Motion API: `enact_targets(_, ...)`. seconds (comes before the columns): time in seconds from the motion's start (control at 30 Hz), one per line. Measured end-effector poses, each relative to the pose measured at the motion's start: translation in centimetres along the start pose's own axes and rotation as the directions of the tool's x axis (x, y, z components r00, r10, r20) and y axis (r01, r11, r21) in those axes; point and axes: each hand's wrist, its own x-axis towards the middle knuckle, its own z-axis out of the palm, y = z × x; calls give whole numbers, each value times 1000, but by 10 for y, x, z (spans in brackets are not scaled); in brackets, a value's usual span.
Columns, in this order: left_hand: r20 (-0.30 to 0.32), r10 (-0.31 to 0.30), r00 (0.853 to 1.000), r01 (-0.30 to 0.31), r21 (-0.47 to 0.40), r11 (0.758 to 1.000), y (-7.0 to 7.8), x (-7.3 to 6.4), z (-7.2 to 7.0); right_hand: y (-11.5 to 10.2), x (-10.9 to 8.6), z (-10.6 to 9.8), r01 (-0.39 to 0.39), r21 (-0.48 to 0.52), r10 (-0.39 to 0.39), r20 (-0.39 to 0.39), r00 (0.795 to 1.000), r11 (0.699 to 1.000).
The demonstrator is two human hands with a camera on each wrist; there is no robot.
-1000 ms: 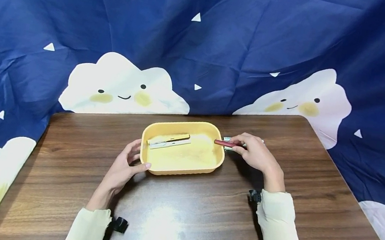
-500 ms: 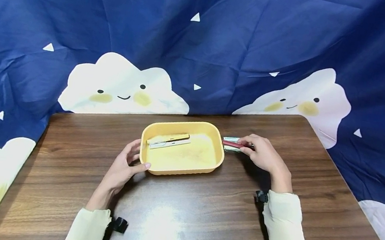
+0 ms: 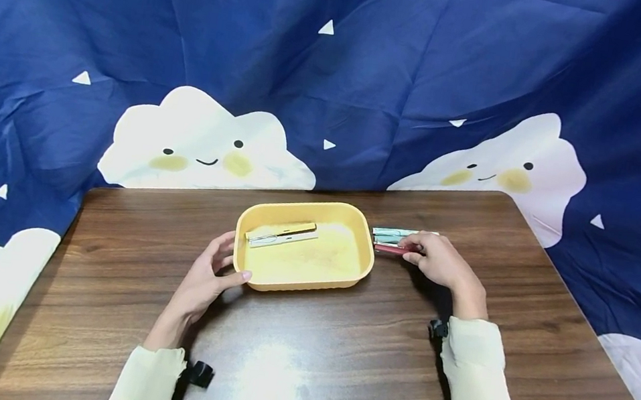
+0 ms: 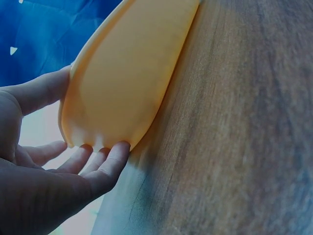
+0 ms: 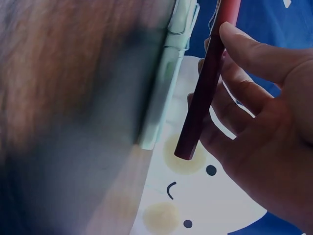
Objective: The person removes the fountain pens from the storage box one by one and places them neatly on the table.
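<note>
My left hand holds the left end of a yellow plastic basket. In the left wrist view, the thumb is at one edge and several fingertips press against its wall. A yellow pen and a white pen lie side by side inside. To the right of the basket, my right hand pinches a dark red capped pen between thumb and fingers, low over the table. Pale green pens lie just behind it, partly covered by the hand in the head view.
Everything stands on a brown wood-grain table, whose far edge runs behind the basket. A blue curtain with white smiling clouds hangs behind. Each wrist carries a small black camera.
The right hand has drawn the red pen rightward from over the basket's right rim, then lowered it in front of the green pens, which show more now. Left hand and basket have stayed put.
</note>
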Motion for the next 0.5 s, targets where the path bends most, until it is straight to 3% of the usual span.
enact_targets(0.27, -5, -3, 1000, 3, 7, 1000, 2, 0, 1, 10, 4, 6, -29, -1, 29, 64, 998, 1000)
enact_targets(0.5, -6, 1, 1000, -1, -18, 1000, 0, 1, 1, 15, 9, 9, -25, 3, 24, 65, 998, 1000)
